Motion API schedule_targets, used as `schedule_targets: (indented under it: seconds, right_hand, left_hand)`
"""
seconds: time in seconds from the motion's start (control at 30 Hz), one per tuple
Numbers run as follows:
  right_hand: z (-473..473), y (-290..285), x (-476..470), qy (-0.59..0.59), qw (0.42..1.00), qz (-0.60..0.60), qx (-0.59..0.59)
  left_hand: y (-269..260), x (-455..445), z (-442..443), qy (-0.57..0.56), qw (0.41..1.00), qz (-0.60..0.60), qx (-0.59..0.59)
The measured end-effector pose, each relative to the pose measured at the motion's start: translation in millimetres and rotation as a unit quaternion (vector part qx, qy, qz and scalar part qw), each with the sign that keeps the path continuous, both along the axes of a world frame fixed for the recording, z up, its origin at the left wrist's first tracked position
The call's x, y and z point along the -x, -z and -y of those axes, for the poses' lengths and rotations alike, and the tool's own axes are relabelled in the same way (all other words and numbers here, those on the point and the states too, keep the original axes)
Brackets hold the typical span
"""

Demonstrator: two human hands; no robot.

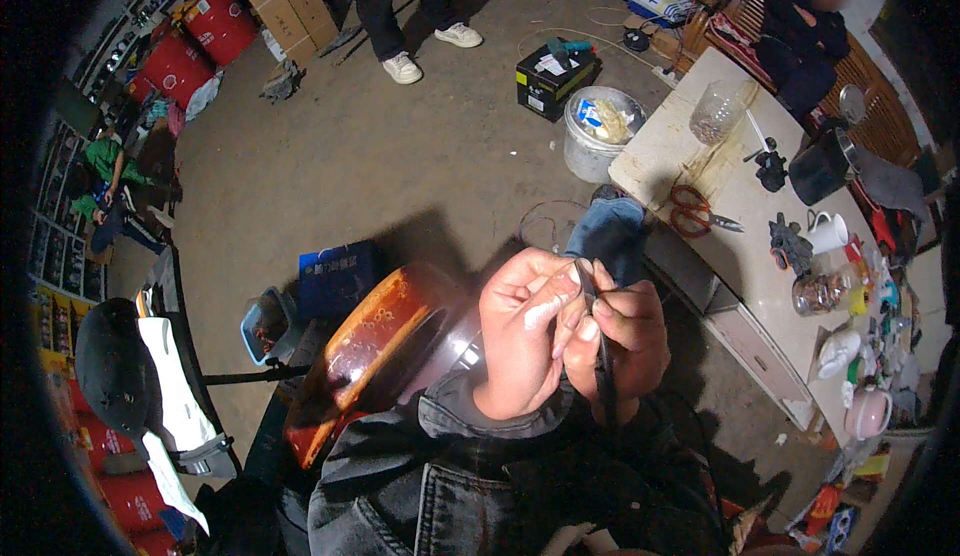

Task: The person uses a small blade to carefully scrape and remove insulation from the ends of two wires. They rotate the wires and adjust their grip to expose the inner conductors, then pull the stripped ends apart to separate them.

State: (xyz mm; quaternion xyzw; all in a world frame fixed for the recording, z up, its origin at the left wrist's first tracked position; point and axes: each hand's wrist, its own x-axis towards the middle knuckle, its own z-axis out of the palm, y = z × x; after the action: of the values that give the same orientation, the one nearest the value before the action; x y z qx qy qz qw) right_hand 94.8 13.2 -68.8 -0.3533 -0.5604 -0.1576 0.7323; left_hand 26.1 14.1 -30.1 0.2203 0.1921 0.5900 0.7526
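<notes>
In front of my chest, my left hand [523, 334] and my right hand [634, 327] are close together. Both pinch a thin dark strip or cable [603, 368] between thumbs and fingertips. Its upper end bends at my left fingertips, and the lower part runs down past my right thumb toward my dark denim jacket [465, 481]. What exactly the strip is, I cannot tell. A white smear shows on my left hand. Scissors with reddish-brown handles [688, 212] lie on the light table [645, 154] to the right, apart from my hands.
Beside the table stands a white bucket [587, 154] holding rubbish; a black box [547, 83] is behind it. An orange-brown curved wooden piece [375, 338] and a blue box [335, 274] are left. The table bears a plastic jar [716, 113] and mug [827, 233]. Other people are farther off.
</notes>
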Motion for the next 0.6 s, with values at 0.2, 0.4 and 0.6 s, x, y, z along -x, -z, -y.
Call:
schedule_targets:
  seconds: [0.2, 0.4, 0.6]
  right_hand:
    - [13.8, -26.5, -14.8, -0.065, 0.986, 0.022, 0.152]
    - [21.8, -53.5, -8.9, -0.099, 0.941, -0.253, 0.202]
    - [15.7, -38.7, 3.0, 0.04, 0.97, -0.146, 0.19]
  left_hand:
    - [1.2, 1.4, -3.2, 0.033, 0.999, 0.015, 0.025]
    - [2.4, -1.0, -9.8, 0.005, 0.996, 0.019, -0.084]
    - [0.6, 1.7, -9.5, -0.094, 0.982, -0.117, -0.116]
